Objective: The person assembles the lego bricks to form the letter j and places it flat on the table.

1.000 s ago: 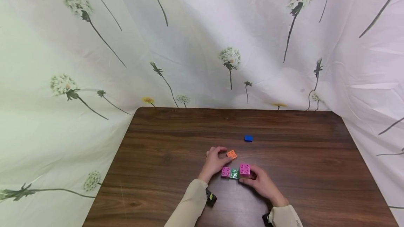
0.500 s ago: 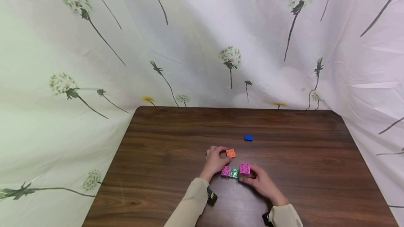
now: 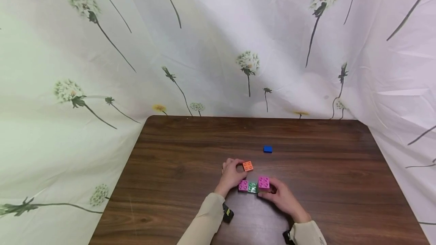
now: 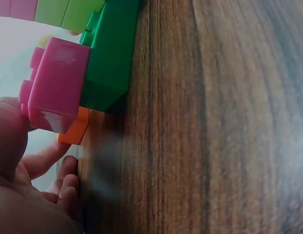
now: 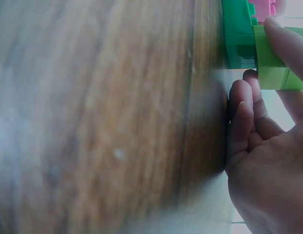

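Note:
On the table stands a build of blocks: a long green building block (image 3: 252, 188) with a pink block (image 3: 243, 185) on its left end. At its right end are light green blocks (image 5: 272, 61), topped by another pink block (image 3: 263, 182). My right hand (image 3: 283, 196) grips this right-hand stack between thumb and fingers. Behind the build, my left hand (image 3: 232, 175) pinches an orange block (image 3: 248, 166) between thumb and index finger, its studs facing up. In the left wrist view the pink block partly hides the orange block.
A blue block (image 3: 267, 149) lies farther back on the brown wooden table (image 3: 190, 143). Behind the table hangs a white cloth (image 3: 211, 67) printed with dandelions. Black wrist cameras (image 3: 228, 213) sit at the cuffs.
The orange block has shifted slightly left, closer into the left hand, and turned a little. The right hand and the build stay in place.

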`<act>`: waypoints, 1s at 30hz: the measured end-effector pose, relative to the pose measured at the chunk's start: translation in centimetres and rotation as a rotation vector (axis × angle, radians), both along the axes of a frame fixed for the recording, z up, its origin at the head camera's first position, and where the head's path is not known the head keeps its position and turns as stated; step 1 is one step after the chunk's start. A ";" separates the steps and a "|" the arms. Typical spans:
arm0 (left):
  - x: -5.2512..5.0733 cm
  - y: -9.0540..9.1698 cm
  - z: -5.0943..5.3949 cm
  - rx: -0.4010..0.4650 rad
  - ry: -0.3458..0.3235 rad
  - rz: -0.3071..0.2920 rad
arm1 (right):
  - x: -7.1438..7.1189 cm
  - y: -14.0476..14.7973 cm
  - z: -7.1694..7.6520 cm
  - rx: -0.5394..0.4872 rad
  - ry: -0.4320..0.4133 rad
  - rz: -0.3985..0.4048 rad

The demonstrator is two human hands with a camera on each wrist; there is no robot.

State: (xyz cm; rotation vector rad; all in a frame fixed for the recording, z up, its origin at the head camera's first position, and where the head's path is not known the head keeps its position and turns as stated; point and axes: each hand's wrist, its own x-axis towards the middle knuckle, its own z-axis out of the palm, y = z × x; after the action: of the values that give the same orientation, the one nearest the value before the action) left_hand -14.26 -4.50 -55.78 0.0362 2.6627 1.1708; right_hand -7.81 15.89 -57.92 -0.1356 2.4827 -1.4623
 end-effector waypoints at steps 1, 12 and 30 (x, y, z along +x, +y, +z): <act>0.0 0.0 0.0 0.003 0.001 -0.003 | 0.0 0.0 0.0 -0.001 -0.001 0.000; -0.1 -0.2 -0.1 0.007 0.015 -0.056 | 0.0 -0.1 -0.1 -0.011 -0.005 -0.011; -0.4 -1.1 -0.5 0.051 -0.028 -0.073 | 0.0 0.0 0.0 0.014 -0.006 -0.019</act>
State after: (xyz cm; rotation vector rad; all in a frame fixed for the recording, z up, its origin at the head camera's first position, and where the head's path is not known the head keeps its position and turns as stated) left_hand -14.69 -5.60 -56.29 0.1236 2.5842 1.2071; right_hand -7.80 15.88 -57.94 -0.1048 2.4953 -1.4506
